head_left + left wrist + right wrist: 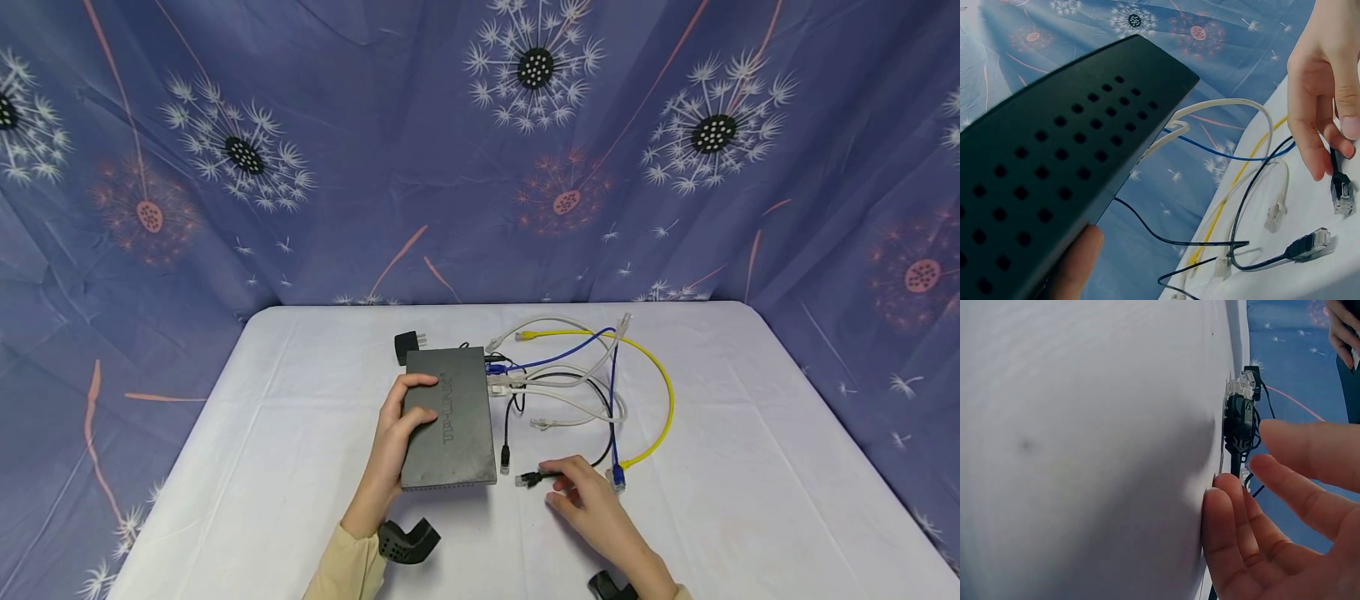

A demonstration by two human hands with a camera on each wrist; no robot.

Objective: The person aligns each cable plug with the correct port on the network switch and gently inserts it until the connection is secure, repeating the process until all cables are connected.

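Observation:
My left hand [390,429] grips the left side of a dark grey TP-LINK network switch [461,442], thumb on its top face. In the left wrist view, the vented wall of the switch [1063,153] faces the camera. Blue, white and black cables run into its right side. My right hand [588,504] is low over the table beside a black network cable's plug [528,480]. Its fingers are loosely bent, thumb apart from them, and in the right wrist view the black plug [1239,419] lies just beyond the fingertips, with nothing between them.
The white-covered table [285,450] holds a black power adapter [408,343] behind the switch. A yellow cable [670,392] loops at the right, around a blue cable [613,392] and white ones with loose plugs. Another black plug [506,459] lies near the switch. A patterned curtain [360,150] hangs behind.

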